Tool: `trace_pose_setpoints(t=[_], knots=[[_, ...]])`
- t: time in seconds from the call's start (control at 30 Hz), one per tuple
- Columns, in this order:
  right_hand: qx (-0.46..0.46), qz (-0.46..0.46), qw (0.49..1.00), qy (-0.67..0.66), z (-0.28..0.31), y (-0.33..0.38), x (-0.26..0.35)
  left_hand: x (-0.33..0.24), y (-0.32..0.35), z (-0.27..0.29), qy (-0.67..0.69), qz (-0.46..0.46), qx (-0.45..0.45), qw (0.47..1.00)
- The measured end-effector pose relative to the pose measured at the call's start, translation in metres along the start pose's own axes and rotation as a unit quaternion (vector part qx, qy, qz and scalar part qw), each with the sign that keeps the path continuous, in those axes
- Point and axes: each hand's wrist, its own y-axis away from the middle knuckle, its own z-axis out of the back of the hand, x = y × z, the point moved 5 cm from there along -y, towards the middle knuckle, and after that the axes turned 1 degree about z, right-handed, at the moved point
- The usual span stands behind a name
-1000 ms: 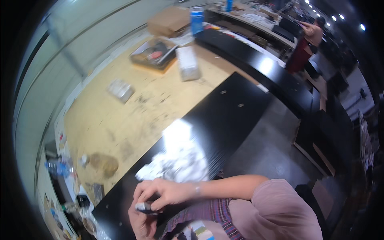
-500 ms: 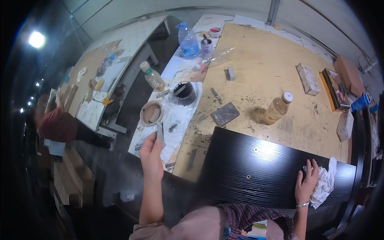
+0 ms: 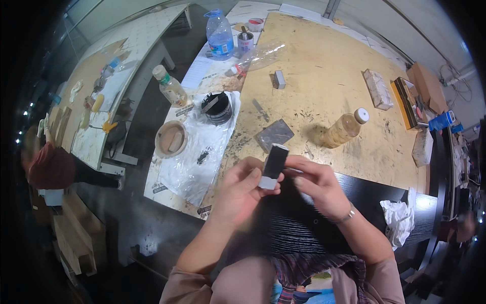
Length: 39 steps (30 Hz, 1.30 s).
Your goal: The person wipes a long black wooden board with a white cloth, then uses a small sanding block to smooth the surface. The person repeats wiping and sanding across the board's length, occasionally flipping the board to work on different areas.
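We wear a dusty-pink top; its sleeves are pushed up past the elbows, so both forearms are bare. Under the top, at the lower edge of the view, we see a purple plaid fabric with thin light stripes. Our right hand [image 3: 316, 186] carries a thin silver-coloured bracelet at the wrist. Our left hand [image 3: 237, 195] is bare, no ring or band visible. No gloves on either hand.

Black board [image 3: 304, 223] partly behind hands [image 3: 283, 190]
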Motion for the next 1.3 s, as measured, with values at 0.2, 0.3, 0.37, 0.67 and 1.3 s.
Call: trace_pose_setpoints(t=[0.2, 0.3, 0.37, 0.67, 1.3], knots=[[0.066, -0.038, 0.99, -0.119, -0.026, -0.033, -0.018, -0.003, -0.003, 0.012, 0.065, 0.006, 0.01, 0.998], [0.072, -0.041, 0.988, -0.128, -0.035, -0.042, -0.027, -0.009, 0.0, 0.019, 0.08, 0.02, -0.008, 0.997], [0.076, -0.061, 0.984, -0.15, -0.033, -0.048, -0.032, -0.023, -0.004, 0.036, -0.088, 0.023, -0.071, 0.993], [-0.091, -0.122, 0.985, -0.084, -0.012, -0.121, -0.054, -0.144, -0.104, 0.188, -0.615, -0.24, -0.387, 0.644], [-0.169, -0.151, 0.969, -0.099, -0.019, -0.198, -0.106, -0.15, -0.132, 0.136, -0.834, -0.201, -0.242, 0.454]])
